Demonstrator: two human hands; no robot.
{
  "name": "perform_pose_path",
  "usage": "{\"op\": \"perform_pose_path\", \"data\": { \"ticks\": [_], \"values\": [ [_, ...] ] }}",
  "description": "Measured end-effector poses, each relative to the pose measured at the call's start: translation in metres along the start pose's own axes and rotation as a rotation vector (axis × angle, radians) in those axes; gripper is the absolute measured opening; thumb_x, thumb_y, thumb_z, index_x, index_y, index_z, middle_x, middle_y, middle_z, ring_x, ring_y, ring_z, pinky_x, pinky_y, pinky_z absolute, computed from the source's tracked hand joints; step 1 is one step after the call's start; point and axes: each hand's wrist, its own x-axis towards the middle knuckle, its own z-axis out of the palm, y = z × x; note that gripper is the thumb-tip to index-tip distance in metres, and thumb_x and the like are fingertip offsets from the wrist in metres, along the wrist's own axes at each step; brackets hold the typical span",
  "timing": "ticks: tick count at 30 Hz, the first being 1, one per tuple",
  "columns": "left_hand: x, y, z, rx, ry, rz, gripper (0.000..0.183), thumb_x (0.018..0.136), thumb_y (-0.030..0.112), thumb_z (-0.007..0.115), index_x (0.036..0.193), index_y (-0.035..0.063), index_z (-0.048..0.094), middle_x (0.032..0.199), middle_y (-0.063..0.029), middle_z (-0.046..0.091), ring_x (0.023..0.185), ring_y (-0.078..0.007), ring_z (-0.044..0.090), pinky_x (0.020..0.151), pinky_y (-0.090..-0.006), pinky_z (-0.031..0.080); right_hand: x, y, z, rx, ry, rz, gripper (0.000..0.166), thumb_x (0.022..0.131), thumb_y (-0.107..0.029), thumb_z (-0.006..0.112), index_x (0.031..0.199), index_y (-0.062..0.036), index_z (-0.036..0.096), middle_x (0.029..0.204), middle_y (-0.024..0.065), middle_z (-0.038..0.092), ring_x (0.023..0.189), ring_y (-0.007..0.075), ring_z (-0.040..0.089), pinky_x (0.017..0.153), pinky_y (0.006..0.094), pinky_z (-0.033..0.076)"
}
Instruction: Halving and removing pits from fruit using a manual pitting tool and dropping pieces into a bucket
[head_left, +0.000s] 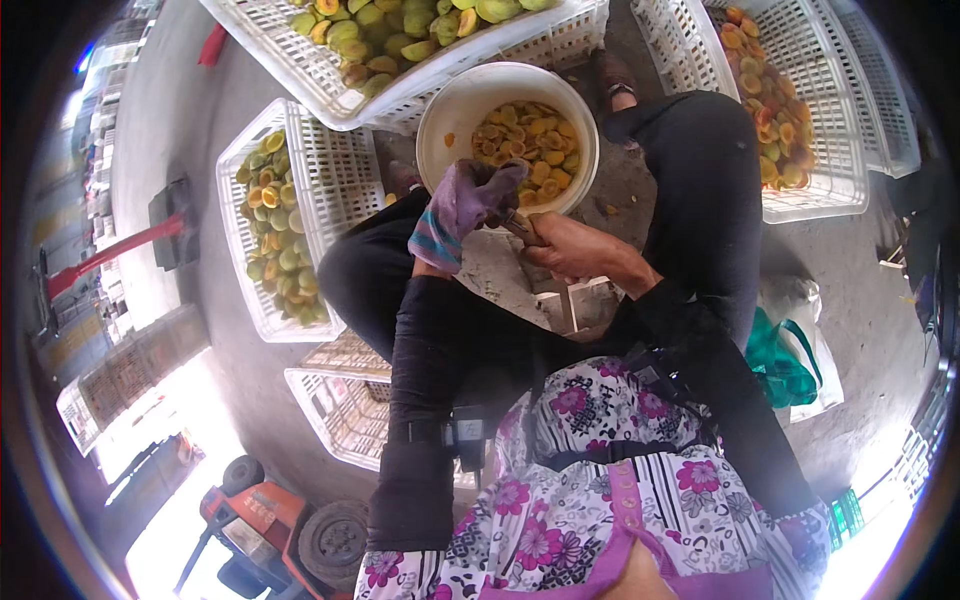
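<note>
A purple knitted glove with a blue-striped cuff covers my left hand (469, 206), which is bent over the near rim of a white plastic bucket (442, 120). Whatever may lie in its curled fingers is hidden. My bare right hand (577, 246) grips the wooden handle of a small tool (523, 227); its working end meets the left fingers and cannot be made out. Inside the bucket lie many yellow-orange cut fruit pieces (536, 146), possibly peach or apricot halves.
Green fruit halves fill a large white crate (360, 112) ahead and a smaller crate (337, 180) at left. Redder halves lie in a crate (832, 112) at right. A green bag (780, 360) rests by my right knee. An orange wheeled vehicle (262, 517) stands behind left.
</note>
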Motion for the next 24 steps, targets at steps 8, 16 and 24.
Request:
{"op": "perform_pose_path", "data": {
  "ticks": [8, 16, 24],
  "values": [
    [0.008, -0.019, 0.027, -0.079, 0.3, 0.304, 0.035, 0.081, 0.028, 0.061, 0.068, -0.0041, 0.062, 0.054, -0.0055, 0.057, 0.052, -0.0095, 0.052, 0.05, -0.0264, 0.043, -0.004, 0.002, -0.013, 0.148, 0.057, -0.071, 0.016, 0.076, -0.017, 0.049, 0.077, -0.0009, 0.047, 0.052, 0.002, 0.044, 0.038, 0.0107, 0.045, 0.034, 0.0248, 0.037],
    [0.02, -0.015, 0.028, 0.199, -0.152, -0.136, 0.042, 0.081, 0.035, 0.058, 0.063, -0.0023, 0.062, 0.053, -0.0039, 0.055, 0.049, -0.009, 0.05, 0.048, -0.0258, 0.041, -0.017, 0.008, -0.015, 0.047, -0.129, 0.204, 0.017, 0.073, -0.015, 0.051, 0.069, 0.0013, 0.048, 0.052, 0.0044, 0.046, 0.039, 0.0128, 0.046, 0.032, 0.0272, 0.033],
    [0.025, -0.019, 0.039, -0.282, 0.049, -0.011, 0.044, 0.083, 0.038, 0.055, 0.062, -0.0007, 0.062, 0.052, -0.0048, 0.056, 0.047, -0.0113, 0.051, 0.045, -0.0258, 0.04, -0.022, 0.008, -0.026, 0.43, -0.101, 0.126, 0.02, 0.074, -0.013, 0.052, 0.06, 0.001, 0.045, 0.048, 0.0053, 0.043, 0.034, 0.0119, 0.042, 0.03, 0.027, 0.031]
  ]
}}
